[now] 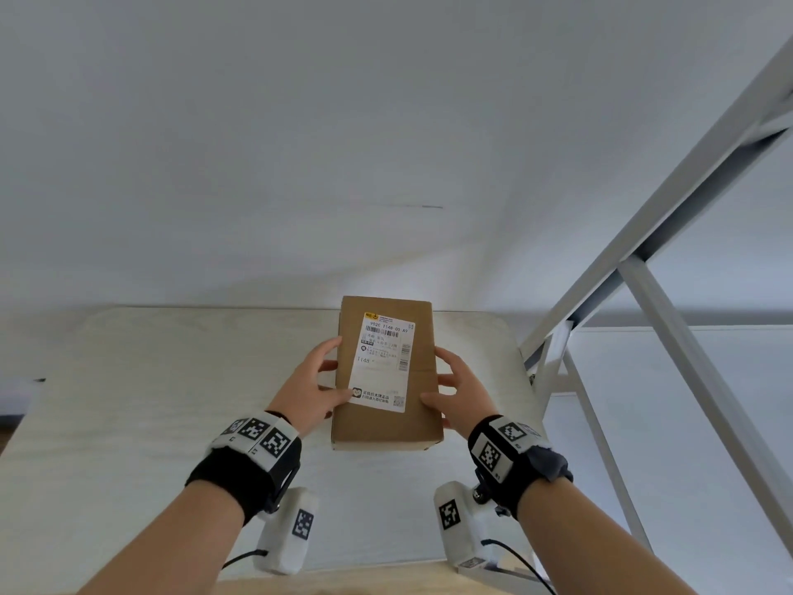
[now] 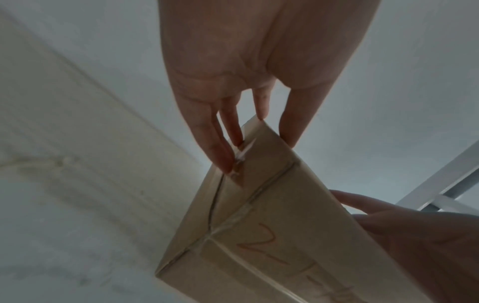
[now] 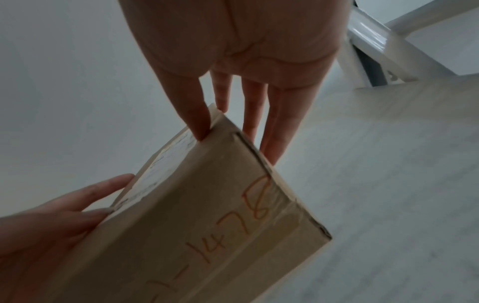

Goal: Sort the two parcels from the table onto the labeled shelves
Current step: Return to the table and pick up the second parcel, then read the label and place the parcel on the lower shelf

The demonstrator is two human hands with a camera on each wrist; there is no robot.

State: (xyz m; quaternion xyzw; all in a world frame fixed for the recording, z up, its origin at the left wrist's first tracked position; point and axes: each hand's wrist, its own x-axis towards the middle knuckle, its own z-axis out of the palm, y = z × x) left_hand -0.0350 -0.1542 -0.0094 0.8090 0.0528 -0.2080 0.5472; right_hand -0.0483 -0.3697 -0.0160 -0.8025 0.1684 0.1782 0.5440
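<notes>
The parcel [image 1: 386,371] is hanging just above the table [image 1: 150,380], its long axis running away from the person, its paper label [image 1: 383,362] facing up with the barcode end farthest off. The left hand [image 1: 315,390] and the right hand [image 1: 457,390] are pinching its long sides, thumbs on top, fingers nearly straight. With fingertips only, it is probably liable to slip or tip; the white shelf frame [image 1: 635,251] is standing close on the right, so a careless swing could knock it.

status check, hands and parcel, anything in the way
Left hand and right hand grip the cardboard parcel by its sides, above the table. Shelf frame to the right, path unobstructed.
</notes>
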